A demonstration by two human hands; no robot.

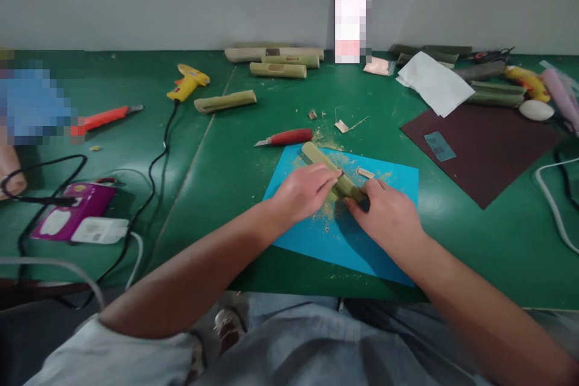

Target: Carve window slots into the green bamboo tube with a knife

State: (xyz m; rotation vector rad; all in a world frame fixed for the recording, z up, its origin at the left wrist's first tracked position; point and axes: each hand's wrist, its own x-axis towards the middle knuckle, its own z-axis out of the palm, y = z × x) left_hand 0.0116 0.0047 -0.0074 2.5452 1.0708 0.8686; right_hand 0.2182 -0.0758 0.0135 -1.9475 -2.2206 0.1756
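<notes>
A pale green bamboo piece (319,155) lies slanted over a blue sheet (296,235) dusted with shavings. My right hand (391,208) is closed round its near end, thumb below and fingers on top. Against the middle of the bamboo, my left hand (305,190) is closed in a pinch; whatever is between its fingertips is hidden. Just beyond the far end lies a carving knife (289,137) with a red handle, its blade pointing left. A small pale chip (365,173) rests on the sheet near my right hand.
Several bamboo pieces (278,70) line the wall, and another (225,101) lies closer. On the left are a yellow glue gun (187,83), a red cutter (106,119) and a purple power strip (79,211) with cables. A brown sheet (482,160) and white paper (434,83) occupy the right.
</notes>
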